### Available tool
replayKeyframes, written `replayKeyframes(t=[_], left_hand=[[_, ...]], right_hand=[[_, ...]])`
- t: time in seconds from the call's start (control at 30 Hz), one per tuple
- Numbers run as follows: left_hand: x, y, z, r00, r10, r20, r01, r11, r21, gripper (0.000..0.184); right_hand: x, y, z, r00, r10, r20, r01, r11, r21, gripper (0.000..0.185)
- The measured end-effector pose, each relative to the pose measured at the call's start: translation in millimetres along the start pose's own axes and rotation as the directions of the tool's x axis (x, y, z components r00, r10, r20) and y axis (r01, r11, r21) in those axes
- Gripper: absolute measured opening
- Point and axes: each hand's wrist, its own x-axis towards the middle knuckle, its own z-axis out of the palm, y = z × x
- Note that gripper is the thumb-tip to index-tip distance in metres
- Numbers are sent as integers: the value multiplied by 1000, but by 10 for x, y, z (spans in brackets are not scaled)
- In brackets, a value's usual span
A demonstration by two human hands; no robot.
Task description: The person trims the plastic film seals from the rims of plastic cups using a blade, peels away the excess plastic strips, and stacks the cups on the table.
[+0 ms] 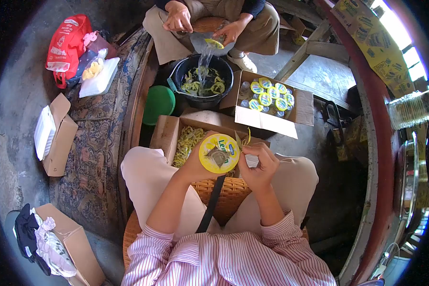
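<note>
My left hand [193,164] is wrapped round a plastic drink cup [219,168] with a yellow lemon-print lid, top turned towards me. The lid's middle is cut or torn, and a greyish opening shows there. Right beside the cup's rim, my right hand [260,167] is closed in a pinch. A thin, pointed greyish piece and a thin yellow strip [247,137] stick up by its fingertips; what exactly it grips is unclear. Below the cup, a cardboard box [165,136] holds a heap of yellow strips [188,143].
Opposite me, a person's hands [230,32] tip a yellow-lidded cup [214,44], and clear liquid falls into a black bucket [202,100] with yellow scraps. An open carton [267,118] of lidded cups stands right of it, a green basin [158,105] left. A wooden edge [136,114] runs along my left.
</note>
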Motion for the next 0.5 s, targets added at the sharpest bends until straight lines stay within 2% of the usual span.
replayKeyframes(t=[0.2, 0.3, 0.5], left_hand=[[-13, -89, -42, 998, -42, 46, 45, 996, -70, 79], [-19, -143, -78, 998, 19, 64, -20, 1000, 20, 80], [-6, -144, -109, 994, -21, 110, 16, 999, 50, 80]], right_hand=[[-10, 10, -5, 1000, -6, 24, 7, 1000, -4, 14], [-5, 3, -5, 999, -3, 34, 2, 1000, 16, 14], [-17, 5, -24, 997, 17, 81, -18, 1000, 19, 14]])
